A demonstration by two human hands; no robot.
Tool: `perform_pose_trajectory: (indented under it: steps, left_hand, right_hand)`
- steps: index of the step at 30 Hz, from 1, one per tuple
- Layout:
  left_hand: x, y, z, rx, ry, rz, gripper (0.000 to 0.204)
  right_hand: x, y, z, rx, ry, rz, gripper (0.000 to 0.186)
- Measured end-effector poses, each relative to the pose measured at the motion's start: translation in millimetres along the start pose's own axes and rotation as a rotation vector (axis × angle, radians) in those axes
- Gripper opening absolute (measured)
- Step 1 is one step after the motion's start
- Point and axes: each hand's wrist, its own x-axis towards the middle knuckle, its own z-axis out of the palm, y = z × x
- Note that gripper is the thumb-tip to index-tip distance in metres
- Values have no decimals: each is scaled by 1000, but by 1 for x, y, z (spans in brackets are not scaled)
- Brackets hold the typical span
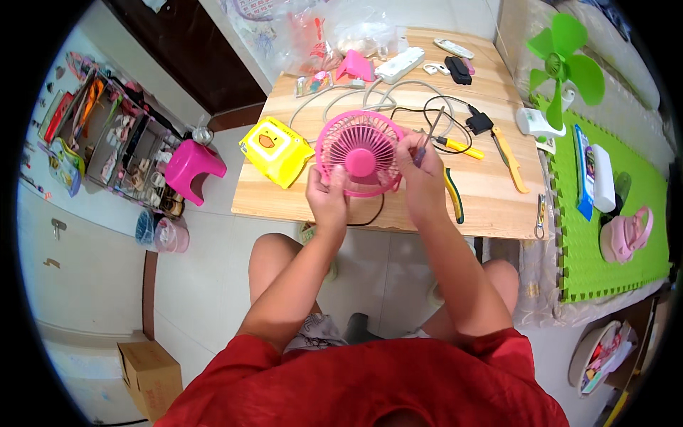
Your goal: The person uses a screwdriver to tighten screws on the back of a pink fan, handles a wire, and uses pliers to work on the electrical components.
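Note:
A small round pink fan [361, 162] with a slatted grille is held up over the table's front edge. My left hand [327, 199] grips its lower left rim, thumb on the front. On the other side, my right hand [423, 178] pinches the fan's right rim and also holds a thin screwdriver [420, 154], its shaft pointing up and away. Right beside this hand lie pliers with green and yellow handles [453, 196]. Beyond it is a yellow-handled tool [462, 148]. A yellow packet of wipes [274, 153] rests left of the fan.
The wooden table [498, 210] carries a white power strip [400, 65], tangled cables, a black adapter [479, 121] and a yellow flat-handled tool [509, 160]. To the right, a green fan [562, 67] stands by a green foam mat [583, 267]. A pink stool [192, 171] stands left.

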Motion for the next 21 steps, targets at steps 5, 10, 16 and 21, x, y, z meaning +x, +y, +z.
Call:
perform_pose_trajectory:
  steps: [5,10,16,21]
  left_hand:
    - [-18,13,2,337,-186,-15,38]
    - [-1,78,-14,1161,-293,-81,27]
    - [40,94,9,1015,-324,446,18]
    - [48,94,19,962,-418,520,12]
  right_hand:
    - [20,17,-7,-244,13,-199,16]
    - [24,21,-12,-167,19,-179,7]
    - [22,22,-6,-213,54,-200,4]
    - [21,18,-7,-169,60,-210,4]
